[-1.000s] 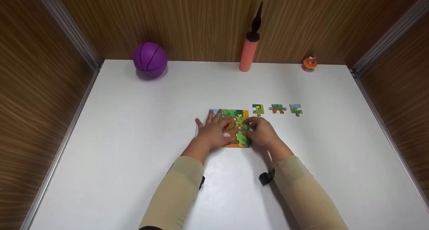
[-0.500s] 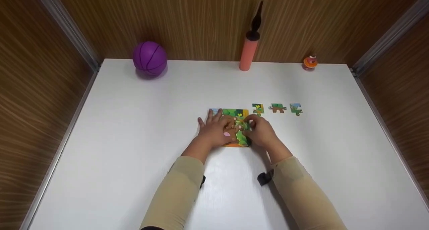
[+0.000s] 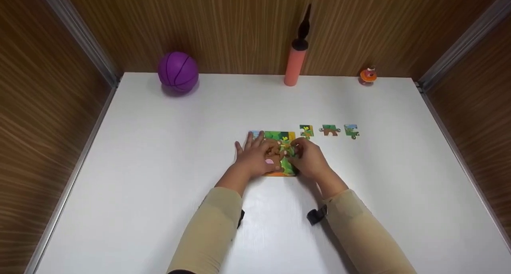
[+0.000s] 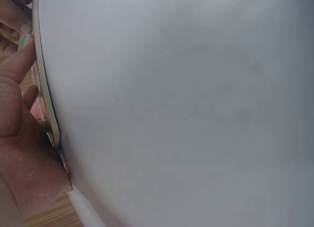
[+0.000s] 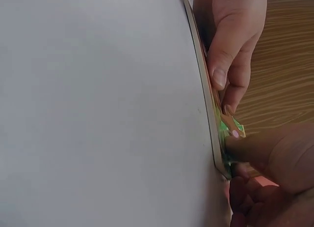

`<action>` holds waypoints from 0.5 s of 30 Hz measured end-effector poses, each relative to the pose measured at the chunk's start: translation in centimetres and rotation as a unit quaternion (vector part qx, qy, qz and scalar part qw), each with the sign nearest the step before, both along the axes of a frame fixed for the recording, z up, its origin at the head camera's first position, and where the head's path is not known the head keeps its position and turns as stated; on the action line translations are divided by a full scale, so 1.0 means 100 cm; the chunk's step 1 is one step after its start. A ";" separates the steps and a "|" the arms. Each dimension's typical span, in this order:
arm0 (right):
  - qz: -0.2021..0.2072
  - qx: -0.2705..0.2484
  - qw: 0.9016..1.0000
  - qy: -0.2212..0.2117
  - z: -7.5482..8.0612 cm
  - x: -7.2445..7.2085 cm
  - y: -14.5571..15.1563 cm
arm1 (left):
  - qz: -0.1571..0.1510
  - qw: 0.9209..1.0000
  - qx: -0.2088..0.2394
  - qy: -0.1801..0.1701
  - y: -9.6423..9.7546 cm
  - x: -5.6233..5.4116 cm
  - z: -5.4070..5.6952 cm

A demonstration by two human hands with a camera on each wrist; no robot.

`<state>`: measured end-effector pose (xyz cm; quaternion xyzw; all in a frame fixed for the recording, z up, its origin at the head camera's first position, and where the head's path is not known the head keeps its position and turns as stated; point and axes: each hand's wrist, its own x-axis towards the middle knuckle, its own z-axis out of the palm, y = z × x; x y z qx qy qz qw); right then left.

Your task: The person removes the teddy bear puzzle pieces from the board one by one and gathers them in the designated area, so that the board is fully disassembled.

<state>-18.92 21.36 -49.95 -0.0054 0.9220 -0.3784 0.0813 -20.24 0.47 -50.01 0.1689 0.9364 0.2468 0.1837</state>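
A picture puzzle (image 3: 287,168) with a bear and green scenery lies flat on the white table. My left hand (image 3: 252,159) rests on its left part, fingers spread and thumb on the lower edge. At the puzzle's right side my right hand (image 3: 312,159) pinches a puzzle piece (image 5: 231,125) between thumb and fingers. In the right wrist view this piece, brown and green with a pink spot, stands tilted up from the board. A fingertip of the left hand is close to it. The left palm and fingers hide much of the puzzle.
Three loose puzzle pieces lie in a row beyond the right hand: one yellow-green (image 3: 306,131), one brown-green (image 3: 329,130), one blue-green (image 3: 351,131). Along the back wall stand a purple ball (image 3: 178,72), a pink hand pump (image 3: 294,66) and a small orange figurine (image 3: 368,75).
Both hands stay at the puzzle with barely any movement. The right fingers shift slightly at its right side. The loose pieces stay where they were.
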 end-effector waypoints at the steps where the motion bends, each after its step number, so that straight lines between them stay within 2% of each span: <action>1: 0.001 -0.001 1.000 -0.004 0.000 -0.001 0.001 | -0.001 1.000 0.000 0.001 0.000 0.000 0.000; 8: 0.019 -0.002 1.000 -0.021 0.001 -0.005 0.011 | -0.002 1.000 -0.001 0.000 0.000 -0.001 -0.001; 15: 0.037 -0.035 0.999 0.014 -0.002 -0.004 0.030 | -0.002 1.000 0.010 -0.005 -0.001 0.000 0.000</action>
